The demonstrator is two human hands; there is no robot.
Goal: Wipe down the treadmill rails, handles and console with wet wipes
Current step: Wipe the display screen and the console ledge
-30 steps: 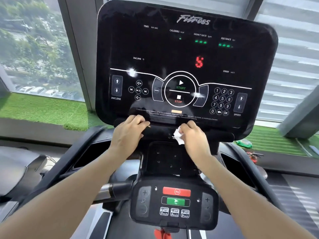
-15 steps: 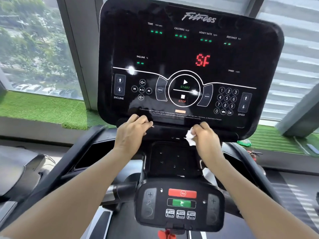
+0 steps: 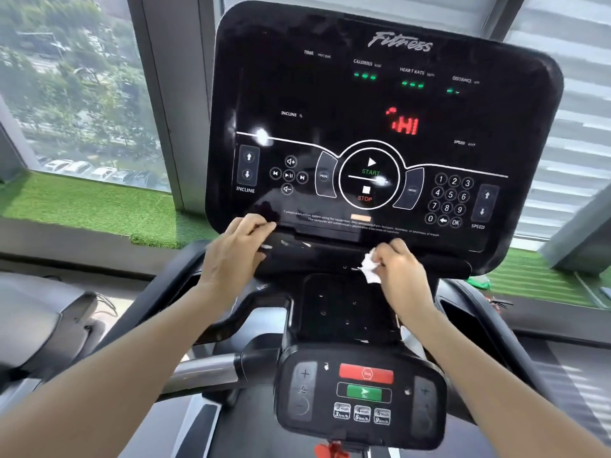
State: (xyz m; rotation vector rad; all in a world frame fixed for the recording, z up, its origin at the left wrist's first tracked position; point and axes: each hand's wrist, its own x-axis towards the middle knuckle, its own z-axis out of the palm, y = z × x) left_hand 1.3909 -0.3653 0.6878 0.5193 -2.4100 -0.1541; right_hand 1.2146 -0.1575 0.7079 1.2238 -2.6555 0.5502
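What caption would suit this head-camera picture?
Right hand wipes the ledge under the treadmill console with a wet wipe; left hand steadies it.

Fine print (image 3: 360, 224) under the STOP button smears into unreadable lines. The right hand (image 3: 401, 271) covers most of the wet wipe (image 3: 369, 271). Both forearms run off the near edge; the console (image 3: 297, 94) loses its far edge.
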